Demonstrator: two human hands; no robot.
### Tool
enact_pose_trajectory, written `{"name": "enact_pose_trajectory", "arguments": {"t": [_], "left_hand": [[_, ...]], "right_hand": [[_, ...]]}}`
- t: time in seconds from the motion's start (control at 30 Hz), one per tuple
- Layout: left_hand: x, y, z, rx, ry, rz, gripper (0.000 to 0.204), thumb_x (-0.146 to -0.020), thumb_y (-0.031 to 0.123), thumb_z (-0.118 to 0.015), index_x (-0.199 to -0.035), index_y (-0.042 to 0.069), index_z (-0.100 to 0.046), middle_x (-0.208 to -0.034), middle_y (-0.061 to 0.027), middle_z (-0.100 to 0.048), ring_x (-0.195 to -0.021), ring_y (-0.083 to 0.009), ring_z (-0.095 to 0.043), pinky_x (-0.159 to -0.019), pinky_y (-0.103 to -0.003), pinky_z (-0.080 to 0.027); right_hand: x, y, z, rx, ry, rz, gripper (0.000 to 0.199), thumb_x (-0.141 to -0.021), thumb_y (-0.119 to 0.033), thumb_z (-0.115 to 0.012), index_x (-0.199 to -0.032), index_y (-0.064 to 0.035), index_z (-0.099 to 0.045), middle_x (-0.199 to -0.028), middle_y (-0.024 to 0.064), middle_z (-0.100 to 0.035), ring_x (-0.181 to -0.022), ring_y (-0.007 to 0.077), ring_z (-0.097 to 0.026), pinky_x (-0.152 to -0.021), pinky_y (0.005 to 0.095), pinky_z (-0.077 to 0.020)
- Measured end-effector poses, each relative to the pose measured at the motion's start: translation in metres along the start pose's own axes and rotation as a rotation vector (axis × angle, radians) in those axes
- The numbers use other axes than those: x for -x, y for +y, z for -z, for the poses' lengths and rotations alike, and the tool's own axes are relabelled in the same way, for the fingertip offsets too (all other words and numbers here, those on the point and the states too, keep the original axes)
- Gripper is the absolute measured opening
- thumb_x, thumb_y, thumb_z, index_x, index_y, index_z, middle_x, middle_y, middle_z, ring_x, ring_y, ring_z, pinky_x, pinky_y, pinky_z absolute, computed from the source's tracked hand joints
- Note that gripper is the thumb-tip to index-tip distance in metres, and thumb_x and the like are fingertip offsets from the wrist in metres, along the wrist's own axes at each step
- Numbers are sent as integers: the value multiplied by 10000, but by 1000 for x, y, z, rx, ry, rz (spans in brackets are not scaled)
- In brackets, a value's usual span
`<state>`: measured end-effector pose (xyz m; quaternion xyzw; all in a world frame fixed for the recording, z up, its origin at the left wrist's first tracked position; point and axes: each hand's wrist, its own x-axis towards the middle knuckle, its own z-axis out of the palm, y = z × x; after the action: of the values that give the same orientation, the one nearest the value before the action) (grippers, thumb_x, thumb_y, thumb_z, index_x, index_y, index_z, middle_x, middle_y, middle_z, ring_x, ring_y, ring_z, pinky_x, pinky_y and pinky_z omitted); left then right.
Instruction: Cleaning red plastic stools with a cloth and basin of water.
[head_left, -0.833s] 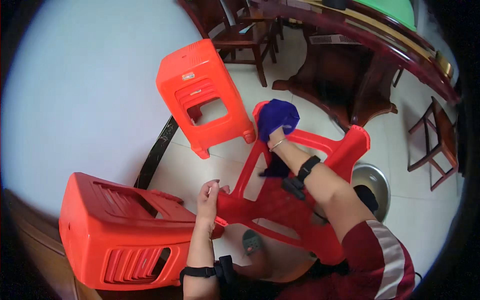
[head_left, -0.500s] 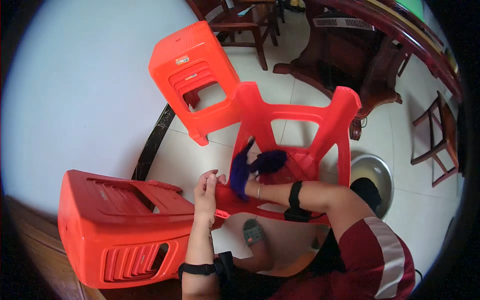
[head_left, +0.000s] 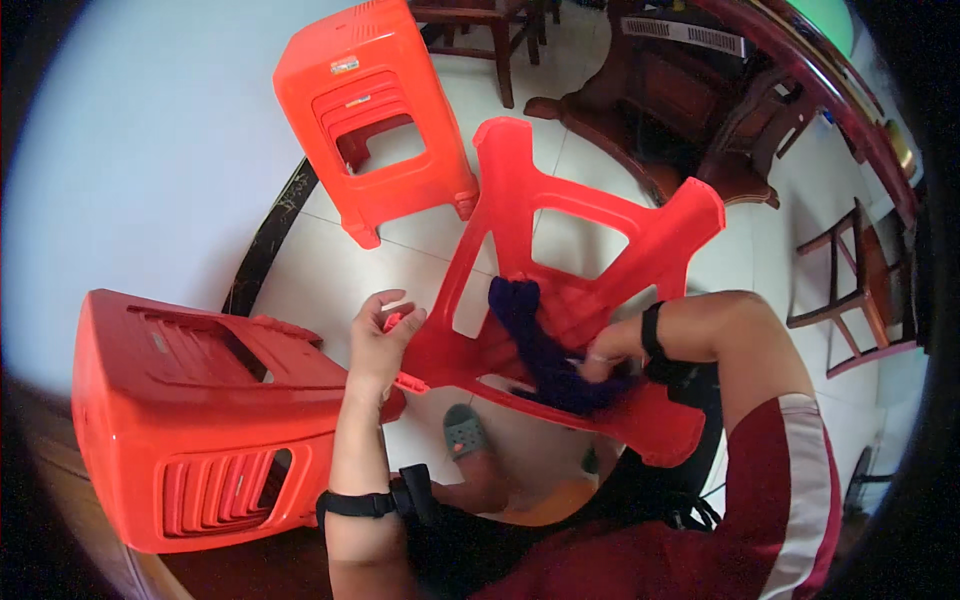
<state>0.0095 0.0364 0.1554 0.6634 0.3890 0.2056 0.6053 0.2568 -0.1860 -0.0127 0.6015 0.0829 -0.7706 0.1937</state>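
An upturned red plastic stool (head_left: 580, 205) is in front of me, its legs pointing up and outward. My left hand (head_left: 378, 345) is closed round the end of its near left leg; a bit of red plastic shows between thumb and fingers. Inside the stool, my right hand (head_left: 608, 352) grips a dark purple cloth (head_left: 540, 340), bunched and slightly blurred. The cloth lies against the underside of the seat and the near side of the frame. Some right-hand fingers are hidden in the cloth.
Stacked orange-red stools (head_left: 365, 110) stand beyond, by the white wall (head_left: 150, 150). Another red stool stack (head_left: 210, 420) lies at the left. Dark wooden furniture (head_left: 640, 110) fills the far side, and a small wooden stool (head_left: 850, 290) is at right. My clog (head_left: 463, 432) shows below.
My right hand has moved the cloth rightward and nearer along the stool. The upturned stool has turned and tilted, with my left hand at its leg. The metal basin is now hidden.
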Motion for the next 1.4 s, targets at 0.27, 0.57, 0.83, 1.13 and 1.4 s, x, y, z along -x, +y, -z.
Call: {"name": "enact_pose_trajectory", "arguments": {"t": [0.27,0.57,0.83,1.13,1.4], "left_hand": [[-1,17,-14,-219,-32,48,382,-754,149,-733,-1038,-60,-587,-747,-98,-630,-660,-109,-567,-596,-259,-469],[-8,17,-13,-235,18,30,329,-756,71,-727,-1036,-17,-579,-741,-82,-653,-652,-86,-568,-591,-231,-462],[-15,22,-16,-124,65,47,235,-805,0,-651,-1029,-7,-580,-795,-57,-656,-701,-77,-591,-633,-193,-460],[-10,4,0,-170,107,48,280,-794,99,-699,-1012,-22,-572,-688,-38,-602,-588,-52,-497,-513,-200,-390],[-27,0,-10,-144,49,-37,375,-760,204,-727,-1022,-23,-584,-718,-110,-631,-610,-134,-587,-542,-271,-469]], "right_hand": [[50,-59,125,509,654,530,485,-848,-297,-568,-1300,-203,-420,-1283,54,-429,-1058,233,-480,-826,364,-456],[-171,-68,89,834,1298,105,604,-836,-298,-590,-1380,-249,-333,-1402,153,-293,-1143,350,-438,-740,438,-523],[-163,-77,21,329,1317,370,456,-812,-228,-578,-1231,-81,-476,-1080,201,-542,-875,367,-573,-661,389,-546],[-93,-179,-41,313,460,810,149,-709,-176,-583,-819,-91,-637,-761,82,-606,-735,252,-586,-600,383,-477],[73,-92,-70,239,378,1034,273,-745,-215,-550,-898,10,-526,-744,156,-590,-701,242,-578,-651,406,-456]]}}
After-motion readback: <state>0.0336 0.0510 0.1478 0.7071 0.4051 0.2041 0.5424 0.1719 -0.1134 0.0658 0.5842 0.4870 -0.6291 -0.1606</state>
